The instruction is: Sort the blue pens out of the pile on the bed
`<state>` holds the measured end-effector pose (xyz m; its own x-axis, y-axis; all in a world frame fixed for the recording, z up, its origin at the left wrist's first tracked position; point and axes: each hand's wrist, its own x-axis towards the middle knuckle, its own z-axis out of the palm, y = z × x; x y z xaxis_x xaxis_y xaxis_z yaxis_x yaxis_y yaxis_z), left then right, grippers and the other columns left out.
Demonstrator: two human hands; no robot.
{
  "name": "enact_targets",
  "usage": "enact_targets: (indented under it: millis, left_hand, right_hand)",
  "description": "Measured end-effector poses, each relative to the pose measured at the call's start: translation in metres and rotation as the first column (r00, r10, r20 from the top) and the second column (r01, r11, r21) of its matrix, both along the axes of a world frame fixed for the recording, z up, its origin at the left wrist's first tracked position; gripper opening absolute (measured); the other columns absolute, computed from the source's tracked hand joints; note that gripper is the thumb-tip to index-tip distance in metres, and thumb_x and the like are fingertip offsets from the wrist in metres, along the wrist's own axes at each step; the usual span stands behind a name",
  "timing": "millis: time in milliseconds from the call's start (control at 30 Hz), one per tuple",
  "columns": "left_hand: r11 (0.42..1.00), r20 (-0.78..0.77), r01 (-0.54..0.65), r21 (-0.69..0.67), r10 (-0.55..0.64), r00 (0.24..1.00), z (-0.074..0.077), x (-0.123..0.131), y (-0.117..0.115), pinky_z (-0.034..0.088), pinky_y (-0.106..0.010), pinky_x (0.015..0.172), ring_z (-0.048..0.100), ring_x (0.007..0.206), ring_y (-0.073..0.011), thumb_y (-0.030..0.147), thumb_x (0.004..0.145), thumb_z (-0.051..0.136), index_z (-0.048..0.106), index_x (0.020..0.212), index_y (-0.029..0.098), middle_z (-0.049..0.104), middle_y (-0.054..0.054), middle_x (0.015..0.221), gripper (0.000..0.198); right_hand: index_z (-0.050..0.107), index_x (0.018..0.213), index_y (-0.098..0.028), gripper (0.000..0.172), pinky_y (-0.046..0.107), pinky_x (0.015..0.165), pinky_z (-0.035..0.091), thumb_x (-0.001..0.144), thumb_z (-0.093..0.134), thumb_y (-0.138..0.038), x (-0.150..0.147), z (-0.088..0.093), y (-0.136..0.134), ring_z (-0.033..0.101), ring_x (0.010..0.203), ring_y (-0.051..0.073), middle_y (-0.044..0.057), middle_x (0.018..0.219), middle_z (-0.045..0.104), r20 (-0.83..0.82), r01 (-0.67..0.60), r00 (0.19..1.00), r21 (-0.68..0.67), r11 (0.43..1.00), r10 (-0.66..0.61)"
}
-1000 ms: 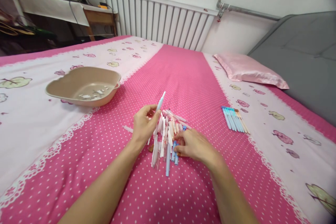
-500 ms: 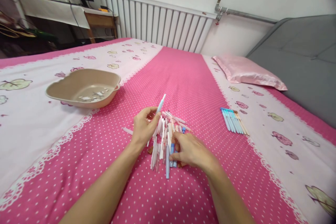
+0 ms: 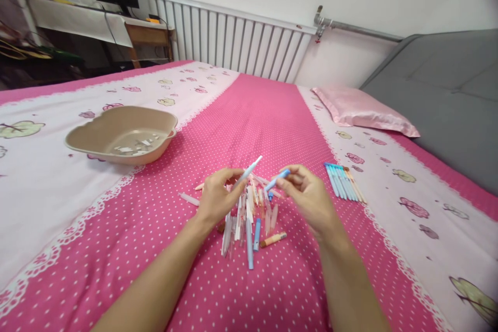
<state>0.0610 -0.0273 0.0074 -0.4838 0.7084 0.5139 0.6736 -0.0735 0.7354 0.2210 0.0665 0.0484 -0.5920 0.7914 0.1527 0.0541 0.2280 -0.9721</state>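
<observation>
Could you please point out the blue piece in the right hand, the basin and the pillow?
Blue piece (image 3: 277, 180), head view: its middle.
Basin (image 3: 116, 127), head view: its inner wall.
Pillow (image 3: 360, 106), head view: its upper side.

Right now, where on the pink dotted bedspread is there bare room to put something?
Crowded: between left hand and right hand, where slim pastel pen pieces lie heaped. Bare: beyond them, between beige plastic basin, white ribbed radiator and pink satin pillow; also nearer than the heap, between both forearms.

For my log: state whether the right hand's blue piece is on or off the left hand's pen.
Off: a gap shows between the blue piece and the pen.
</observation>
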Motion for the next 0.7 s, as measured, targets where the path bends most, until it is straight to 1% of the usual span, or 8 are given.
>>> enact_targets:
  millis: [67,133,200,267,333,433,700]
  left_hand:
    - [0.999,-0.055,0.049,-0.003,-0.049,0.997,0.0007,0.0010,-0.0004,0.046,-0.025,0.065,0.059,0.067,-0.0124,0.026,0.077,0.058,0.066,0.087,0.018,0.067,-0.002,0.077,0.015]
    - [0.995,-0.095,0.098,-0.007,-0.098,0.991,0.0010,0.0016,-0.0009,0.045,-0.024,0.065,0.059,0.068,-0.0120,0.025,0.078,0.057,0.066,0.087,0.019,0.067,-0.002,0.077,0.014]
    - [0.991,-0.121,0.131,-0.013,-0.132,0.984,0.0008,0.0019,-0.0012,0.045,-0.024,0.066,0.059,0.070,-0.0123,0.025,0.080,0.056,0.065,0.088,0.019,0.067,-0.002,0.078,0.014]
    - [0.988,-0.137,0.157,-0.016,-0.157,0.978,0.0002,0.0017,-0.0014,0.044,-0.025,0.067,0.059,0.072,-0.0131,0.026,0.080,0.054,0.065,0.088,0.019,0.066,-0.003,0.080,0.015]
    - [0.983,-0.140,0.181,-0.021,-0.182,0.973,-0.0006,0.0015,-0.0015,0.044,-0.026,0.068,0.059,0.073,-0.0137,0.026,0.081,0.053,0.065,0.089,0.019,0.066,-0.004,0.082,0.016]
    - [0.980,-0.145,0.198,-0.022,-0.199,0.969,-0.0011,0.0014,-0.0015,0.045,-0.027,0.069,0.059,0.074,-0.0142,0.026,0.081,0.053,0.065,0.089,0.019,0.066,-0.005,0.083,0.016]
    - [0.979,-0.165,0.204,-0.013,-0.203,0.965,-0.0015,0.0009,-0.0016,0.045,-0.027,0.068,0.058,0.072,-0.0140,0.024,0.079,0.054,0.065,0.088,0.019,0.066,-0.004,0.080,0.015]
  right_hand:
    - [0.054,0.089,-0.018,0.026,0.026,0.062,0.047,0.072,0.066,-0.034,0.0012,-0.0003,0.0048,0.060,0.072,0.014,0.002,0.078,0.063,-0.140,0.132,0.982,-0.001,0.991,-0.130]
    - [0.054,0.089,-0.019,0.027,0.024,0.057,0.045,0.070,0.067,-0.034,0.0022,0.0000,0.0068,0.058,0.068,0.012,0.001,0.077,0.062,-0.236,0.224,0.947,-0.005,0.975,-0.218]
    - [0.054,0.088,-0.019,0.026,0.023,0.055,0.044,0.071,0.067,-0.033,0.0030,0.0010,0.0071,0.056,0.065,0.011,0.000,0.075,0.061,-0.286,0.276,0.921,-0.002,0.961,-0.265]
    - [0.054,0.089,-0.019,0.026,0.023,0.055,0.044,0.071,0.067,-0.034,0.0035,0.0022,0.0067,0.056,0.064,0.011,0.000,0.075,0.061,-0.296,0.308,0.910,0.017,0.951,-0.289]
    - [0.054,0.090,-0.019,0.026,0.023,0.055,0.044,0.072,0.066,-0.035,0.0035,0.0026,0.0065,0.056,0.064,0.012,0.000,0.076,0.061,-0.278,0.311,0.916,0.037,0.950,-0.290]
    - [0.054,0.090,-0.019,0.026,0.023,0.055,0.045,0.072,0.066,-0.034,0.0027,0.0019,0.0065,0.056,0.065,0.012,0.001,0.077,0.062,-0.259,0.280,0.930,0.036,0.959,-0.262]
    - [0.054,0.091,-0.019,0.026,0.025,0.061,0.047,0.072,0.066,-0.033,-0.0010,-0.0003,0.0033,0.059,0.071,0.013,0.002,0.082,0.065,-0.241,0.231,0.945,0.008,0.973,-0.223]
